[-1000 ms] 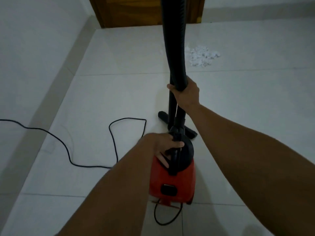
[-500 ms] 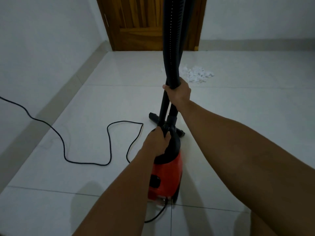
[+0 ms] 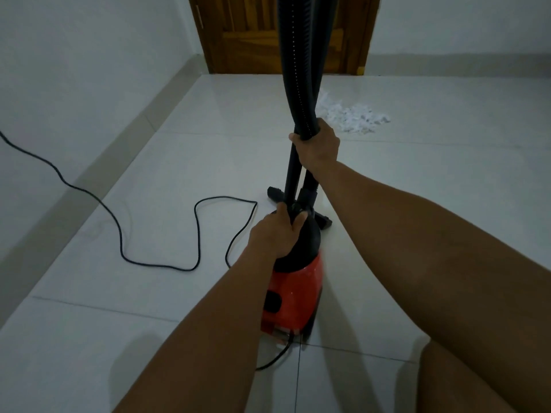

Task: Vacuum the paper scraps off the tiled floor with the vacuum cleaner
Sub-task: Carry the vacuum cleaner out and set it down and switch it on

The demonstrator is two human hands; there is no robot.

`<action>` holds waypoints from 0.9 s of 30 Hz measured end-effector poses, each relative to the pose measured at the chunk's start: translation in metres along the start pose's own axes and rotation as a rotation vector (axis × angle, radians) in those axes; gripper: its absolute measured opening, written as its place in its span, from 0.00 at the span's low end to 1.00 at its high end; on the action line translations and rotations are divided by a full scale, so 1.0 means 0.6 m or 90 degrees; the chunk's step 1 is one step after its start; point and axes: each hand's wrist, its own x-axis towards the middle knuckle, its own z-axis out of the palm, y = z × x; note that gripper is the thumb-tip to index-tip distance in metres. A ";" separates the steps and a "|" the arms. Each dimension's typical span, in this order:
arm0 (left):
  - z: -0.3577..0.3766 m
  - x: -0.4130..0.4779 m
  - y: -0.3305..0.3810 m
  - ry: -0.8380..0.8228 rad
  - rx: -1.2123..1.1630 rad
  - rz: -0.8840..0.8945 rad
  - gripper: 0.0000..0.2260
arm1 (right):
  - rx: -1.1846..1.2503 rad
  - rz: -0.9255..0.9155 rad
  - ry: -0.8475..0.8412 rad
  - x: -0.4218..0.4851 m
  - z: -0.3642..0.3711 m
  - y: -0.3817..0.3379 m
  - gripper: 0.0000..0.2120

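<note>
Paper scraps [image 3: 354, 119] lie beyond vacuum cleaner [image 3: 295, 293], near door [image 3: 253, 34].

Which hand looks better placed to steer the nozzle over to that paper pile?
The right hand, probably. It grips the wand and hose above the nozzle, and the scraps lie just beyond it, to the right. The left hand holds the top of the vacuum.

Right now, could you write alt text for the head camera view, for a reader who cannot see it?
A person's left hand grips the top of a red and black vacuum cleaner, while the right hand holds its hose and tube together. White paper scraps lie ahead on the tiled floor, before a wooden door.
</note>
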 end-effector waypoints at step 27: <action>0.000 -0.088 -0.164 -0.290 -0.041 -0.092 0.69 | -0.012 0.000 0.001 -0.016 0.004 -0.012 0.19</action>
